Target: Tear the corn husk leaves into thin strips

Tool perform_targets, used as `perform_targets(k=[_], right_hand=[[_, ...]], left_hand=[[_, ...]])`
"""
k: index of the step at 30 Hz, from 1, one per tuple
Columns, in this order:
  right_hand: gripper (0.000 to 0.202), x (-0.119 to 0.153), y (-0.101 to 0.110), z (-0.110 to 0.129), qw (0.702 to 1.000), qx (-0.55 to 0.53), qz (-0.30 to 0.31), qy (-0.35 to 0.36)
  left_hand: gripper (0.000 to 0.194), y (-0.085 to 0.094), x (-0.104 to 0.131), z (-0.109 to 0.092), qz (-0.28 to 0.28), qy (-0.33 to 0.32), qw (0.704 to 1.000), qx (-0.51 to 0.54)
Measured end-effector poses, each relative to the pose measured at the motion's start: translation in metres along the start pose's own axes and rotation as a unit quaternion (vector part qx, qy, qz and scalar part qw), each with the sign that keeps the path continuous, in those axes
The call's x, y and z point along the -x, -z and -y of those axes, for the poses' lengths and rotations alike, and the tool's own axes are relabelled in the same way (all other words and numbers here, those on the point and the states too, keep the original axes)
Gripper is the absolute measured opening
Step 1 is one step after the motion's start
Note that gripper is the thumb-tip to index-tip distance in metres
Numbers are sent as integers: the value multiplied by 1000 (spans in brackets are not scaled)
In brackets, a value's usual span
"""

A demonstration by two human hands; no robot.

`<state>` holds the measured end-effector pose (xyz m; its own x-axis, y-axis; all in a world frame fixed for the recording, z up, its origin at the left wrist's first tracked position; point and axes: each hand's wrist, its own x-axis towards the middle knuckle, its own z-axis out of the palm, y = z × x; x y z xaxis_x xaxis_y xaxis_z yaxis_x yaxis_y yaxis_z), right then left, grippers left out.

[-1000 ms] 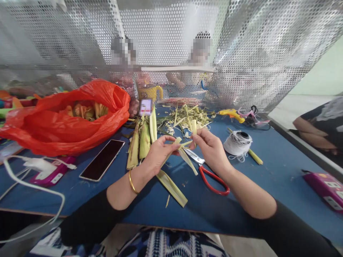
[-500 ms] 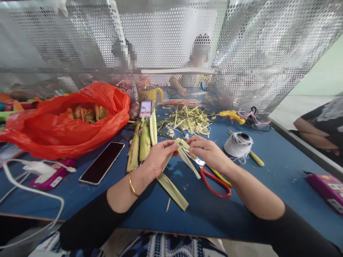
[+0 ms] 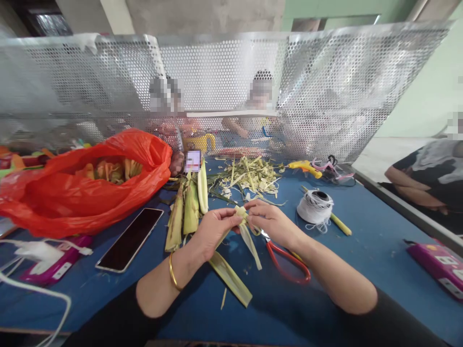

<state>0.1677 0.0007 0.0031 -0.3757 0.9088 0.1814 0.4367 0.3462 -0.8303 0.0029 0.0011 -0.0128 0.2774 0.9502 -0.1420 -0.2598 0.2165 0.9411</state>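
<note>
Between both hands, near the middle of the blue table, is a pale green leaf strip point(image 3: 250, 245), folded at its top with a tail hanging down. My left hand point(image 3: 217, 227), a gold bangle on its wrist, pinches the strip at the fold. Closed on the fold from the other side is my right hand point(image 3: 269, 220); its fingertips are partly hidden. Red-handled scissors point(image 3: 289, 274) lie on the table below my right hand, their blades partly under it. A flat piece of husk leaf point(image 3: 231, 282) rests below my left hand.
Husk pieces point(image 3: 190, 209) and a pile of shredded leaf scraps point(image 3: 253, 176) lie beyond the hands. A phone point(image 3: 130, 240) and red plastic bag point(image 3: 87, 202) are left. White string point(image 3: 315, 208), a yellow glue gun point(image 3: 305, 167) and a purple box point(image 3: 437, 265) are right. A perforated metal screen point(image 3: 224, 62) stands behind.
The view has tilted up, so the table sits lower in the picture. My right fingers have moved in closer to my left fingers at the strip's fold.
</note>
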Motion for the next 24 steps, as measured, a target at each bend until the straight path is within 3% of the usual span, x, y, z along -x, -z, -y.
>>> perform_targets(k=[5,9,16,24], right_hand=[[16,1,-1,3,996,63,-58,-25],[15,2,5,6,993,42,-95,-54],[24,-1,-3,-1,985,-102,-40,-132],[43,-10,5,-6,940,-222,-204,-159]], left_hand=[[12,0,5,-1,33,-23,995,-87],[9,0,7,0,49,-31,993,-101],[8,-11,19,-2,159,34,977,-138],[12,-9,21,1,212,37,958,-190]])
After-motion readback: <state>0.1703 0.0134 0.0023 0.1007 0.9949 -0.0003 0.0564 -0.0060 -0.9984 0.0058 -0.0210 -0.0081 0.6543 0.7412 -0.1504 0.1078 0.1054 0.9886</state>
